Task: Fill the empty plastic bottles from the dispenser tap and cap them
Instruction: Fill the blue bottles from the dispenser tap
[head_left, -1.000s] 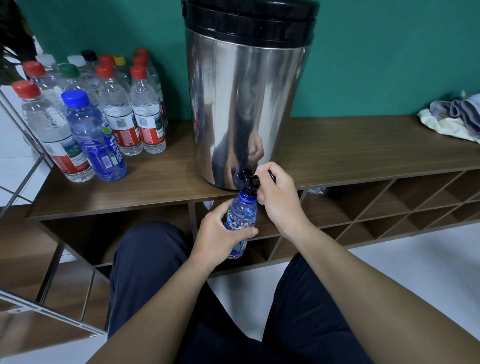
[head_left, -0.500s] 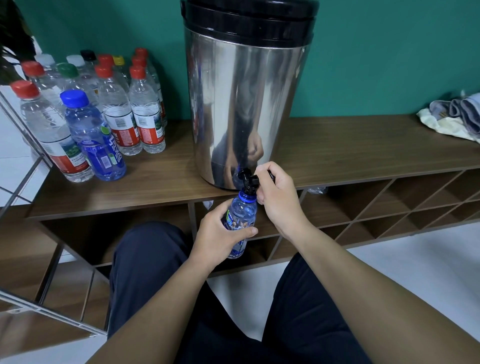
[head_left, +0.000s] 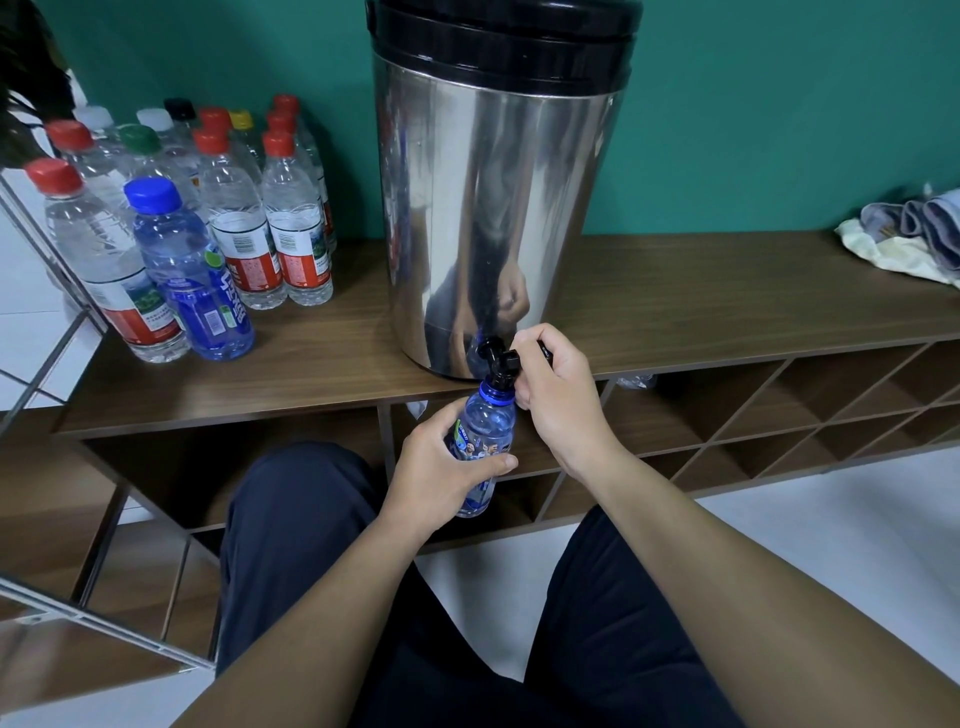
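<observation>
A tall steel dispenser (head_left: 498, 197) with a black lid stands on the wooden shelf top (head_left: 727, 301). Its black tap (head_left: 500, 361) juts out over the shelf's front edge. My left hand (head_left: 441, 473) grips a small blue-tinted bottle (head_left: 485, 423) by its body and holds its open blue neck right under the tap spout. My right hand (head_left: 556, 395) is curled around the tap's lever. The lever is mostly hidden by my fingers. No water stream can be made out.
Several capped bottles (head_left: 244, 223) with red, green, white, yellow and black caps stand at the shelf's left end, with a blue-capped one (head_left: 192, 275) in front. Folded cloths (head_left: 914, 234) lie at the right end. Open cubbies (head_left: 779, 410) run below. A glass panel edge (head_left: 62, 322) slants at left.
</observation>
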